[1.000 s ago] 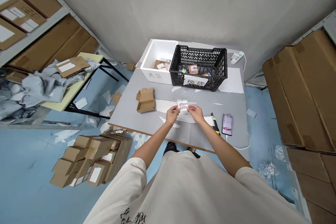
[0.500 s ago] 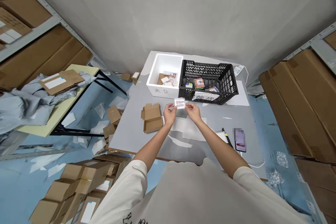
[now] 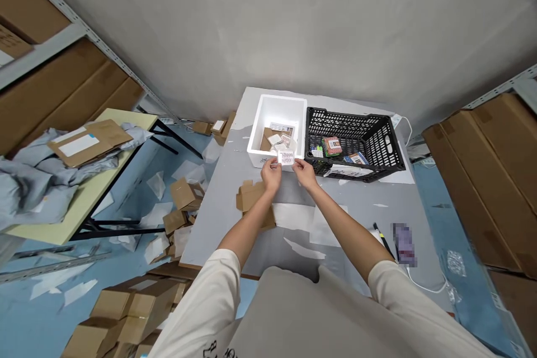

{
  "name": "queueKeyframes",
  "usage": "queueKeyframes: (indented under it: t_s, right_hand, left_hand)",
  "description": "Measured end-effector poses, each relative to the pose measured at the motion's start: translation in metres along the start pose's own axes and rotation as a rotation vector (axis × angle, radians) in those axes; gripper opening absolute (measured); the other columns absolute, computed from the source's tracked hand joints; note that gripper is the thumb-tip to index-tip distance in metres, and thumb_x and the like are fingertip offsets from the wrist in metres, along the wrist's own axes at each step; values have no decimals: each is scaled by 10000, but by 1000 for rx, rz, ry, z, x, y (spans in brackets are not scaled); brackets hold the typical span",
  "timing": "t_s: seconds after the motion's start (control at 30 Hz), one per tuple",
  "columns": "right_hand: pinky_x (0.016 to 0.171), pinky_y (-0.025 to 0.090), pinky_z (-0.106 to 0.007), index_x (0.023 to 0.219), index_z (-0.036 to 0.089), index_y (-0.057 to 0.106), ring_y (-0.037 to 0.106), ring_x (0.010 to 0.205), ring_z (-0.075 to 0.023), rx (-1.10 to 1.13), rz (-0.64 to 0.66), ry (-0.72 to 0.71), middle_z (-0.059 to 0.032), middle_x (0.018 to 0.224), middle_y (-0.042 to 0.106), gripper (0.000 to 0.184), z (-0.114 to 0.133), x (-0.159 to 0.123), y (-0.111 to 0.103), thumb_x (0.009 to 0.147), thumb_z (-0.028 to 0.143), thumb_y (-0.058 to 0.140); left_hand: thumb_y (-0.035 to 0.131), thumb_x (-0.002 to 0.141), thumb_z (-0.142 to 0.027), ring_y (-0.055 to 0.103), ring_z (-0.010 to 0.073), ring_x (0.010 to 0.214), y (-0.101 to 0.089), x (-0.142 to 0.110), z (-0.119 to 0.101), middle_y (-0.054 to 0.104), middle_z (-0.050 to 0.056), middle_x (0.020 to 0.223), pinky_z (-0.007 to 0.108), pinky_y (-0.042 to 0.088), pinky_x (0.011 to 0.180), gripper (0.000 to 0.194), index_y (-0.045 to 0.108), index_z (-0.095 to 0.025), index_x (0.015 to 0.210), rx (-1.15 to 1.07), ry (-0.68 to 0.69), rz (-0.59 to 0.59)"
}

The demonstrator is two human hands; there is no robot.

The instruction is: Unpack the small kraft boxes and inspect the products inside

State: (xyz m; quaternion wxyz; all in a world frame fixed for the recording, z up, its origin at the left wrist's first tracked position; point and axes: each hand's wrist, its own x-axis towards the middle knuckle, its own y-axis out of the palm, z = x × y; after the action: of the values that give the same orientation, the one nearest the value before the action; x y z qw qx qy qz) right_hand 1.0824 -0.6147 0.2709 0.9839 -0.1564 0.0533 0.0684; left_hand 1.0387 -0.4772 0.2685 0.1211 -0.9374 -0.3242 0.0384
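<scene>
My left hand (image 3: 272,173) and my right hand (image 3: 304,171) both pinch a small clear packet with pinkish contents (image 3: 286,157), one hand at each side. The packet is held over the near rim of a white foam box (image 3: 262,123) on the grey table (image 3: 218,207). Inside the foam box lie a few small packets and a piece of brown card. An open small cardboard box (image 3: 251,197) sits on the table just under my left forearm.
A black plastic crate (image 3: 377,140) with small coloured boxes stands right of the foam box. A phone (image 3: 405,243) and a dark pen (image 3: 380,232) lie at the table's right. Cardboard boxes litter the blue floor (image 3: 50,302) at left. Shelves with cartons flank both sides.
Both hands have carried the packet away from me, from over the table's middle to the front edge of the foam box. The view has shifted forward with them.
</scene>
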Motion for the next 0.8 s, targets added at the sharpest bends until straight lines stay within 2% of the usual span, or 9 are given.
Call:
queueKeyframes:
  t_s: [0.1, 0.23, 0.3, 0.5, 0.67, 0.8]
  right_hand:
    - [879, 535, -356, 1247, 112, 650, 660, 831, -192, 57, 6, 30, -51, 888, 720, 537, 6, 12, 8, 766, 349, 625]
    - [901, 539, -344, 1406, 162, 531, 667, 924, -181, 170, 94, -23, -93, 1146, 699, 684, 10, 19, 13, 753, 308, 673]
    - [886, 547, -348, 1424, 184, 513, 669, 899, -171, 175, 134, -23, -105, 1206, 681, 689, 7, 18, 14, 765, 307, 672]
    - [874, 553, -359, 1158, 172, 675, 677, 857, -171, 132, 144, 2, -92, 1075, 721, 415, -16, 4, 4, 789, 361, 662]
    - [828, 556, -355, 1036, 182, 695, 679, 827, -177, 129, 152, -11, -79, 1019, 730, 336, -30, -17, -19, 794, 409, 639]
    - [806, 551, -339, 999, 188, 693, 673, 793, -169, 115, 138, 3, -60, 964, 727, 306, -45, -36, -46, 782, 390, 617]
  left_hand:
    - [658, 819, -192, 677, 158, 824, 4, 18, -1, 716, 80, 1095, 329, 549, 865, 277, 676, -176, 1095, -43, 3, 15]
    - [635, 846, -178, 690, 175, 920, 5, 30, 0, 698, 95, 1158, 337, 556, 898, 311, 648, -181, 1156, -103, 28, 43]
    - [610, 865, -170, 690, 180, 970, 5, 28, 3, 681, 102, 1183, 334, 557, 912, 299, 640, -180, 1161, -127, 52, 48]
    - [564, 867, -112, 690, 172, 959, 3, 2, 21, 673, 97, 1136, 328, 563, 896, 211, 655, -182, 1043, -90, 80, 77]
    - [537, 854, -74, 685, 164, 961, 7, -29, 30, 664, 91, 1165, 315, 567, 873, 255, 642, -190, 1055, -54, 58, 125]
    - [546, 872, -110, 686, 160, 941, 17, -59, 33, 660, 91, 1166, 311, 566, 864, 225, 639, -192, 1061, -20, 75, 180]
